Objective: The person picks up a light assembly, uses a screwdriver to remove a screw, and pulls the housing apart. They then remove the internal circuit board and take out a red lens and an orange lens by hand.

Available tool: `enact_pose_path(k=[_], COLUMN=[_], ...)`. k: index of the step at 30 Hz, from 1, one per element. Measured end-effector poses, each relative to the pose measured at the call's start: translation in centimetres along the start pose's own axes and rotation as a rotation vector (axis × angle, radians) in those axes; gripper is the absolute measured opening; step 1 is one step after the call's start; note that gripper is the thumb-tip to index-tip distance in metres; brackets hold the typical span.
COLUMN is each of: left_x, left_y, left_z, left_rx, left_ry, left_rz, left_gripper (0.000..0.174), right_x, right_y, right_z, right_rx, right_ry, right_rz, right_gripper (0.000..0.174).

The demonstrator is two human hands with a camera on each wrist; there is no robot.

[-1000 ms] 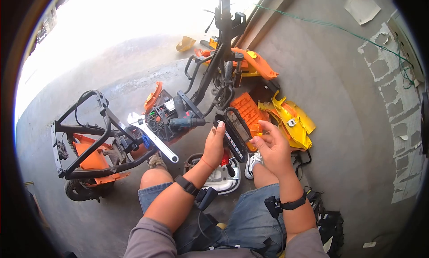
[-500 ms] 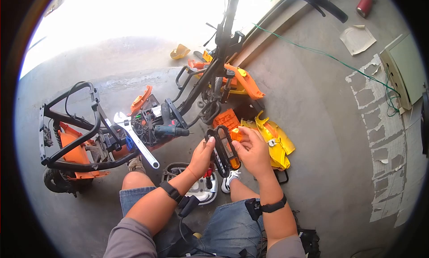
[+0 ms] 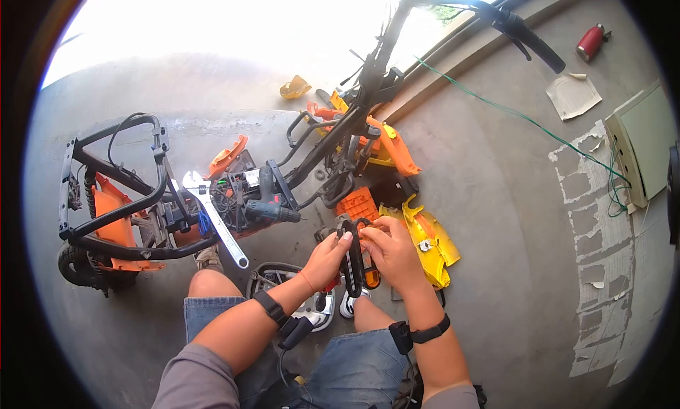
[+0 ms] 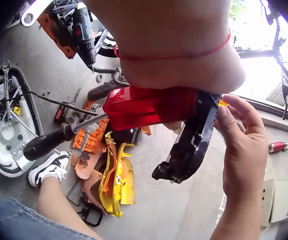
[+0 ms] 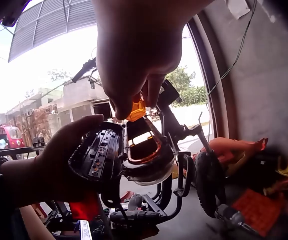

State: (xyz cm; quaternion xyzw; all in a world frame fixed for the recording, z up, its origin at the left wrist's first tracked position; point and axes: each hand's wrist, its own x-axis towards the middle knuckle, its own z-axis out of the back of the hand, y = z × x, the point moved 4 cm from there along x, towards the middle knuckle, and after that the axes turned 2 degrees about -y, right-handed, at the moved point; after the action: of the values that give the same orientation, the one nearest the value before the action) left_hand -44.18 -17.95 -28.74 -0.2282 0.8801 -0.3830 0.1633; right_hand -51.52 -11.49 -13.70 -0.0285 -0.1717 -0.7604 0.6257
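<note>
My left hand (image 3: 324, 261) grips a long black housing (image 4: 196, 145) together with a translucent red lens (image 4: 151, 107). A screwdriver (image 4: 49, 142) with a black handle points at the lens's end in the left wrist view. With thumb and fingertips, my right hand (image 3: 397, 251) pinches a small clear orange piece (image 5: 136, 111) at the upper end of the housing pair. The right wrist view shows one black half (image 5: 99, 155) with a row of small parts inside, beside an open oval frame (image 5: 166, 162) with an orange edge. My fingers partly hide the orange piece.
A bare vehicle frame (image 3: 159, 196) stands left and ahead, with an adjustable wrench (image 3: 216, 221) and a drill (image 3: 265, 209) on it. Yellow panels (image 3: 435, 249) and an orange grid part (image 3: 358, 205) lie on the floor. A white tray-like part (image 4: 21, 152) holds tools near my foot.
The head view has shifted, bringing the handlebar and red bottle into sight. My right hand has come closer to my left, and the orange piece is now at the housing's upper end.
</note>
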Motion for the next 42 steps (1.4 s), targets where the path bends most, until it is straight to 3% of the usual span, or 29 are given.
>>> enact_pose_path(k=[1, 5, 10, 15, 18, 21, 24, 26, 27, 31, 33, 34, 36, 38, 40, 42], left_x=[-0.3, 0.3, -0.1, -0.1, 0.4, -0.3, 0.0, 0.2, -0.1, 0.7, 0.7, 0.6, 0.1, 0.0, 0.0, -0.3], left_y=[-0.4, 0.3, -0.7, -0.6, -0.2, -1.2, -1.2, -0.8, -0.8, 0.5, 0.3, 0.2, -0.5, -0.2, 1.0, 1.7], left_z=[0.3, 0.4, 0.3, 0.2, 0.3, 0.5, 0.2, 0.3, 1.1, 2.3, 2.5, 2.4, 2.1, 1.8, 1.6, 1.0], left_rx=[0.1, 0.197, 0.137, 0.192, 0.189, 0.207, 0.22, 0.023, 0.096, 0.047, 0.089, 0.103, 0.229, 0.252, 0.176, 0.163], left_ry=[0.013, -0.01, -0.001, 0.015, 0.011, -0.014, -0.017, -0.026, -0.025, -0.044, -0.043, -0.038, -0.017, 0.005, 0.062, 0.08], left_rz=[0.11, -0.071, 0.033, 0.049, -0.036, 0.103, -0.01, -0.005, 0.085, 0.045, -0.046, -0.036, 0.037, 0.087, 0.165, 0.225], left_gripper=[0.04, 0.042, 0.047, 0.047, 0.047, 0.046, 0.044, 0.041, 0.041, 0.041, 0.042, 0.042, 0.043, 0.043, 0.041, 0.04], right_x=[0.0, 0.6, 0.8, 1.0, 0.2, -1.1, -2.7, -3.6, -4.0, -4.6, -4.7, -4.7, -4.6, -5.1, -6.2, -7.5], right_y=[-0.3, 0.3, 0.6, 0.0, -0.5, -1.0, -1.6, -1.4, -1.8, -2.6, -3.0, -3.3, -4.1, -4.9, -7.0, -8.1], right_z=[-0.2, -0.3, -0.6, -0.6, -0.6, -0.9, -1.4, -2.7, -3.6, -5.5, -5.6, -5.7, -5.3, -6.1, -8.8, -10.0], right_rx=[-0.029, -0.042, 0.055, -0.019, -0.042, -0.082, -0.159, -0.301, -0.317, -0.292, -0.097, -0.087, 0.278, 0.349, 1.104, 1.3], right_ry=[-0.006, -0.013, 0.047, 0.064, 0.066, -0.012, -0.064, -0.033, -0.021, -0.05, -0.063, -0.071, -0.207, -0.256, -0.27, -0.252], right_rz=[0.033, 0.114, 0.142, 0.108, 0.063, 0.022, 0.026, 0.041, 0.017, -0.047, -0.042, -0.055, -0.137, -0.234, -0.708, -0.831], right_gripper=[0.028, 0.037, 0.045, 0.05, 0.051, 0.046, 0.043, 0.049, 0.054, 0.054, 0.055, 0.055, 0.058, 0.058, 0.056, 0.054])
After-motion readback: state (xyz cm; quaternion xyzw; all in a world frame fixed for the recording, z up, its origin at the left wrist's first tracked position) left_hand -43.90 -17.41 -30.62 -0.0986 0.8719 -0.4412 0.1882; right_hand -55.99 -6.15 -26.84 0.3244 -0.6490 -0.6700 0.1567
